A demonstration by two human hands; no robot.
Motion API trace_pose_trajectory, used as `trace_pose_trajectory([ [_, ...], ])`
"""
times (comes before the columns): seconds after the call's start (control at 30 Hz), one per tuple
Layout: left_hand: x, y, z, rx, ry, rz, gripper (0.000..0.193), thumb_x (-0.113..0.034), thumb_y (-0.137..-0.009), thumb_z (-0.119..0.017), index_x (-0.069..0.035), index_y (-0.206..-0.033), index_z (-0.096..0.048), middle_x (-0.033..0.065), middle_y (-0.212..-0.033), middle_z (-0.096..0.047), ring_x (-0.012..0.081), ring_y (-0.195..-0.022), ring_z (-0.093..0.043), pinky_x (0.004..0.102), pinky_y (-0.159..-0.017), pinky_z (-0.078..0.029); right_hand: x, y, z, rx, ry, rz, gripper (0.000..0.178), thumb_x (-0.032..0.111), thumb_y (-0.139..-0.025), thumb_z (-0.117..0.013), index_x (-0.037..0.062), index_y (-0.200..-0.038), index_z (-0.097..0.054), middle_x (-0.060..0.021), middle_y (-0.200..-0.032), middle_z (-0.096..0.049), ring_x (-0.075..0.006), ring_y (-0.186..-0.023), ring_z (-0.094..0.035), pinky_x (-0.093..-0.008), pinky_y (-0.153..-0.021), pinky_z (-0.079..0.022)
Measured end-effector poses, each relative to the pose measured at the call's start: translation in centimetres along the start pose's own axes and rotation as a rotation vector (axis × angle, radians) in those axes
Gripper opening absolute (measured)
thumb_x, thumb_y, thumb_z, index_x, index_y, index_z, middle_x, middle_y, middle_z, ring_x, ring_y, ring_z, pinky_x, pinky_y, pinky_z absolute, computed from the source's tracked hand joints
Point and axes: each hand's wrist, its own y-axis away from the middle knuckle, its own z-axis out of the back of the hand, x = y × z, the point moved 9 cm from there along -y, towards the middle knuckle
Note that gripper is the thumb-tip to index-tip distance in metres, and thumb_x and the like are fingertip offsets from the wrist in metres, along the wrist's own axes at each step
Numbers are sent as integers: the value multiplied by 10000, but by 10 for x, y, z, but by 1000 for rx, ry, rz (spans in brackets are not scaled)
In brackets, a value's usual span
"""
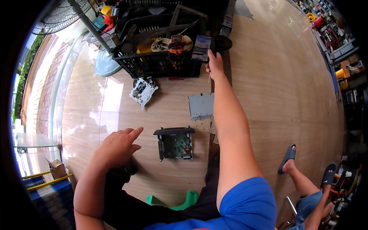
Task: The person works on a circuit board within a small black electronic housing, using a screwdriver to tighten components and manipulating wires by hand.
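My right hand (216, 63) reaches far forward, fingertips at the edge of a dark flat case (201, 48) beside the black crate. Its lower fingers are curled, and a thin pale rod (209, 79) sticks out below them; its other end is hidden. Nearer me, my left hand (120, 145) hovers with index finger and thumb apart, holding nothing. To its right, an opened electronic unit (175, 143) lies on the floor, its green circuit board bare and its black front panel facing away. Beyond that is a grey metal cover plate (201, 106), partly behind my right forearm.
A white-framed mechanism (143, 92) lies before the black crate (161, 66), which holds tools and an orange multimeter (176, 44). A fan's round base (108, 63) stands at far left. Something green (188, 200) is between my legs. Another person's sandalled feet (289, 161) are at right.
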Motion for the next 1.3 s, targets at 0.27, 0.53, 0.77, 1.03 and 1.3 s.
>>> trace_pose_trajectory([
  [0.27, 7, -12, -12, -2, -16, -10, 538, -220, -887, -639, -56, -1367, -458, 198, -1197, -607, 368, -1098, -583, 433, -927, -474, -24, -5, 53, -38, 46, -119, 803, 426, -908, -631, 48, -1495, -235, -67, -728, -549, -114, -464, -431, -265, -371, -309],
  [0.53, 12, -19, -24, 27, -47, 13, 525, -207, -889, -638, -66, -1364, -463, 184, -1168, -615, 363, -1077, -589, 432, -917, -474, -70, -7, 116, -143, 441, -146, 354, 417, -916, -623, 89, -953, -496, -51, -707, -565, -122, -468, -453, -280, -378, -345],
  [0.77, 11, -25, -28, 1, -54, 14, 517, -187, -876, -646, -67, -1350, -479, 187, -1155, -618, 365, -1064, -590, 436, -913, -474, -111, -9, 158, 37, 1012, -168, 480, 358, -872, -635, -81, -1068, -647, -204, -774, -680, -308, -556, -644, -401, -516, -506],
  [1.03, 17, -24, -32, -10, -74, 39, 521, -169, -879, -637, -71, -1363, -471, 180, -1180, -607, 355, -1094, -577, 430, -937, -460, -146, 8, 164, 196, 1169, -152, 354, 305, -888, -600, -32, -925, -699, -196, -711, -672, -288, -565, -653, -420, -550, -517],
  [1.3, 29, -14, -24, -13, -101, 119, 531, -124, -881, -623, -99, -1386, -457, 163, -1236, -588, 351, -1122, -563, 426, -972, -451, -193, 70, 105, 547, 1411, 138, 191, 195, -832, -654, 64, -957, -714, -170, -977, -696, -353, -925, -654, -415, -819, -523],
])
